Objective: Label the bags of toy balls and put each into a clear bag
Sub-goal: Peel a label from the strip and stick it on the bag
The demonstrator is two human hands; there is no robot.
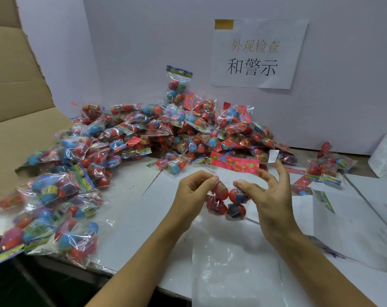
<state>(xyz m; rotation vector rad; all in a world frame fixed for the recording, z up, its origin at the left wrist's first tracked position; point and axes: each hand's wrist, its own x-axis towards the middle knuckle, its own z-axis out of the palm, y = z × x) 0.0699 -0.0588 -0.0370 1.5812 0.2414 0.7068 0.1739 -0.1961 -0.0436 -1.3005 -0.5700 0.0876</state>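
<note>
I hold one small bag of toy balls [227, 201] above the white table, with red and blue balls inside. My left hand [193, 191] pinches its top left edge between thumb and forefinger. My right hand [270, 196] pinches the top right edge, its other fingers spread upward. A white label [273, 156] sticks to the tip of a raised right finger. An empty clear bag [234, 267] lies flat on the table just below my hands.
A big heap of ball bags [166, 134] fills the table's back and left side. A few more bags [325, 169] lie at the right. A cardboard box [17, 89] stands open at the left. White sheets [354, 218] lie at the right, a paper sign [257, 54] on the wall.
</note>
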